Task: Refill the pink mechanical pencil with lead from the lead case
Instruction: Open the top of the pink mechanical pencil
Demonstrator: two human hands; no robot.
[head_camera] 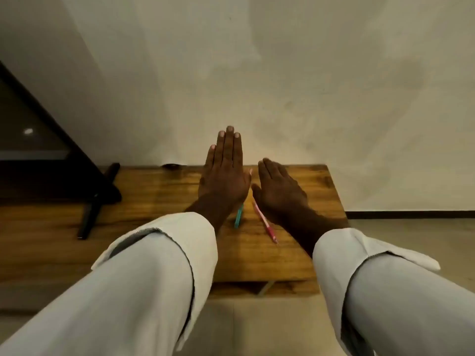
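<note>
wooden table [295,253] carries the pink mechanical pencil [265,222] beside a teal lead case [239,215], contents unseen, while the left hand [224,176] and right hand [279,188] hover flat, fingers spread, holding nothing.

Head camera looks forward and down, seemingly close above the table [295,253].

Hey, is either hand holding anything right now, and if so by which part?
Nothing is held. Left hand and right hand are open flat; the pink pencil lies on the table.
</note>
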